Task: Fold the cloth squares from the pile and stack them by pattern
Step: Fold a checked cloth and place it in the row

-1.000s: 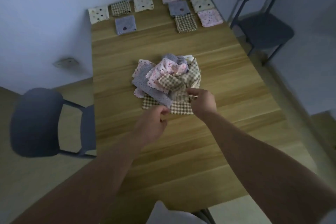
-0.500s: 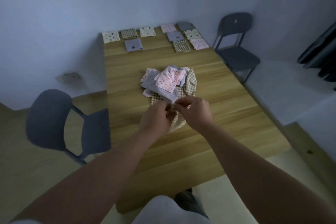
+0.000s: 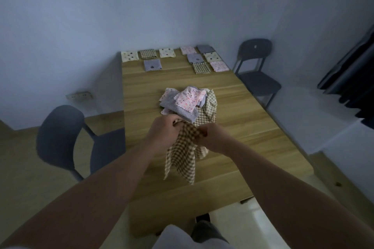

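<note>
A brown checked cloth (image 3: 182, 155) hangs crumpled above the near half of the wooden table (image 3: 253, 147). My left hand (image 3: 162, 131) grips its upper left edge and my right hand (image 3: 212, 137) pinches its upper right edge. Just beyond my hands lies the loose pile (image 3: 188, 101) of pink spotted, grey and checked squares. Folded squares lie in rows at the table's far end: a cream dotted one (image 3: 129, 56), a checked one (image 3: 148, 54), a grey one (image 3: 152, 65), and several more around another checked one (image 3: 201, 67) at the far right.
A dark chair (image 3: 66, 137) stands left of the table and another dark chair (image 3: 257, 70) at its far right corner. Walls close in behind and to the left. Dark fabric (image 3: 352, 79) hangs at the right edge.
Both hands have drawn the checked cloth out of the pile and lifted it toward me; it now hangs free. The camera view has pulled back and up.
</note>
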Demonstrator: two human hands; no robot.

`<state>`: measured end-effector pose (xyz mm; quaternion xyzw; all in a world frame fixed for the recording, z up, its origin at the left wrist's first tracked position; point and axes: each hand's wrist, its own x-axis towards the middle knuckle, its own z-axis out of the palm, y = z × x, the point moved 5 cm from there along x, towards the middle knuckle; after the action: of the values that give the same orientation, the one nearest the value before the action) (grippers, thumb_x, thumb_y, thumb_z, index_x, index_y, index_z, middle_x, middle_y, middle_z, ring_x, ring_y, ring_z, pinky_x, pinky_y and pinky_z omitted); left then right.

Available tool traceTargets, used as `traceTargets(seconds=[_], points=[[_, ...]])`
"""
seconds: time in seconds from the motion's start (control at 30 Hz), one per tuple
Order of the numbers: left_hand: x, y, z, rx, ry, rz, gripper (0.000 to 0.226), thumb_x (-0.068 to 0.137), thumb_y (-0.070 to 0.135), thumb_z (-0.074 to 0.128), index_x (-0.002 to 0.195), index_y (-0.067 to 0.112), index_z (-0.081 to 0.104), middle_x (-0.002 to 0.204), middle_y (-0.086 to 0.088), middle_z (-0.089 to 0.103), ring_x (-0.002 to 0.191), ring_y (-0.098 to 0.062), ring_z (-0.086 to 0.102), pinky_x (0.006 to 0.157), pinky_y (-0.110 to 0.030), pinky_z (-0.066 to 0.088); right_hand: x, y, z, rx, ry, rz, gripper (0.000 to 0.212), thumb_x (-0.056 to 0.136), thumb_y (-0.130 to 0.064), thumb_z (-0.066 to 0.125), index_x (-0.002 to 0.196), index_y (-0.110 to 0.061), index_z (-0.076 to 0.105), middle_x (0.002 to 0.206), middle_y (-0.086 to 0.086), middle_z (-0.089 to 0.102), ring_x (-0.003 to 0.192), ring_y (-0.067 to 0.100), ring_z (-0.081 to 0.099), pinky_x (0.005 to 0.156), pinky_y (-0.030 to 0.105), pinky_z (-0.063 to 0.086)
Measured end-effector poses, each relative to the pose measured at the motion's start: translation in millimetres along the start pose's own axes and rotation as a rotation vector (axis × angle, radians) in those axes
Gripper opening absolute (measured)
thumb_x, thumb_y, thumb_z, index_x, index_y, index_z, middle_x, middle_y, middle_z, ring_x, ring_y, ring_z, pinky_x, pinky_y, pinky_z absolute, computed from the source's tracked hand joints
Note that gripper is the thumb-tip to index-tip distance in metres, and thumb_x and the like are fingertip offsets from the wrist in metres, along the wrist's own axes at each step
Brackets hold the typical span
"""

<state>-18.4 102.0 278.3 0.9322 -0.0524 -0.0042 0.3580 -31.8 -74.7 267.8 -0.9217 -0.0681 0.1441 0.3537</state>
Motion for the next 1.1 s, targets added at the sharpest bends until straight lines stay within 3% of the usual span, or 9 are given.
traceTargets(seconds=[0.07, 0.13, 0.2, 0.27, 0.43, 0.6, 0.87, 1.0, 1.1], points=[[4.0, -5.8, -5.4, 0.021, 0.053, -0.065, 0.030, 0.103, 0.031, 0.054, 0.124, 0.016, 0.070, 0.105, -0.005, 0.074, 0.084, -0.019, 0.065, 0.065, -0.027, 0.044, 6.1, 4.1, -0.2, -0.206, -0.042, 0.035, 0.021, 0.091, -0.029, 0.068, 0.074, -0.017, 0.069, 0.074, 0.005, 0.068, 0.066, 0.012, 0.058, 0.057, 0.023, 0.037], [9.7, -12.3, -10.8, 0.031, 0.096, -0.115, 0.034, 0.104, 0.033, 0.052, 0.130, 0.015, 0.068, 0.111, -0.007, 0.074, 0.091, -0.022, 0.067, 0.069, -0.027, 0.047, 15.3, 9.9, -4.6, -0.326, -0.048, 0.103, 0.022, 0.095, -0.028, 0.059, 0.091, -0.010, 0.071, 0.094, 0.013, 0.070, 0.089, 0.025, 0.065, 0.067, 0.024, 0.039], [18.4, -16.0, -14.9, 0.043, 0.136, -0.139, 0.035, 0.105, 0.033, 0.051, 0.131, 0.014, 0.066, 0.116, -0.007, 0.072, 0.099, -0.021, 0.066, 0.072, -0.026, 0.044, 31.2, 16.6, -15.2, -0.308, 0.032, 0.145, 0.015, 0.093, -0.019, 0.052, 0.097, -0.013, 0.065, 0.097, 0.011, 0.066, 0.100, 0.031, 0.065, 0.072, 0.029, 0.042], [25.2, -17.3, -21.2, 0.041, 0.184, -0.130, 0.033, 0.105, 0.032, 0.050, 0.126, 0.013, 0.068, 0.111, -0.005, 0.073, 0.094, -0.018, 0.064, 0.068, -0.027, 0.041, 38.6, 15.0, -29.1, -0.253, 0.158, 0.156, 0.011, 0.091, -0.013, 0.047, 0.096, -0.020, 0.055, 0.091, 0.003, 0.060, 0.096, 0.031, 0.064, 0.070, 0.033, 0.045], [33.9, -22.4, -27.8, -0.012, 0.291, -0.069, 0.025, 0.103, 0.027, 0.054, 0.110, 0.010, 0.071, 0.088, 0.002, 0.066, 0.082, -0.019, 0.064, 0.067, -0.034, 0.049, 48.0, 19.6, -43.3, -0.240, 0.435, -0.016, 0.038, 0.090, -0.008, 0.043, 0.122, -0.025, 0.056, 0.109, 0.003, 0.067, 0.096, 0.031, 0.063, 0.071, 0.039, 0.053], [22.7, -49.2, 9.8, 0.018, 0.359, 0.009, 0.021, 0.098, 0.020, 0.061, 0.103, 0.004, 0.073, 0.087, -0.005, 0.068, 0.079, -0.020, 0.063, 0.066, -0.029, 0.045, 57.9, 58.2, -15.9, -0.223, 0.550, -0.199, 0.033, 0.083, -0.001, 0.053, 0.106, -0.017, 0.069, 0.100, 0.006, 0.068, 0.095, 0.033, 0.063, 0.066, 0.036, 0.048], [-22.7, -152.4, 139.8, 0.053, 0.271, 0.082, 0.025, 0.096, 0.024, 0.058, 0.107, 0.010, 0.075, 0.110, -0.003, 0.073, 0.100, -0.014, 0.066, 0.087, -0.027, 0.051, 80.6, 157.1, 86.9, -0.361, 0.466, -0.452, 0.031, 0.074, -0.017, 0.043, 0.077, -0.016, 0.073, 0.079, 0.000, 0.072, 0.077, 0.029, 0.065, 0.081, 0.040, 0.048], [-36.2, -163.6, 147.7, 0.209, 0.208, 0.113, 0.027, 0.103, 0.033, 0.051, 0.114, 0.019, 0.071, 0.114, 0.006, 0.068, 0.097, -0.014, 0.064, 0.082, -0.035, 0.055, 81.0, 172.8, 101.9, -0.365, 0.393, -0.452, 0.022, 0.079, -0.007, 0.056, 0.090, -0.014, 0.074, 0.089, 0.005, 0.072, 0.082, 0.031, 0.066, 0.069, 0.039, 0.055], [-75.6, -155.9, 161.7, 0.333, 0.194, 0.101, 0.030, 0.105, 0.033, 0.049, 0.118, 0.017, 0.071, 0.116, 0.003, 0.066, 0.096, -0.016, 0.061, 0.079, -0.032, 0.049, 46.3, 189.5, 118.6, -0.435, 0.318, -0.422, 0.025, 0.086, -0.010, 0.054, 0.099, -0.020, 0.072, 0.101, 0.004, 0.070, 0.092, 0.029, 0.064, 0.072, 0.040, 0.056]])
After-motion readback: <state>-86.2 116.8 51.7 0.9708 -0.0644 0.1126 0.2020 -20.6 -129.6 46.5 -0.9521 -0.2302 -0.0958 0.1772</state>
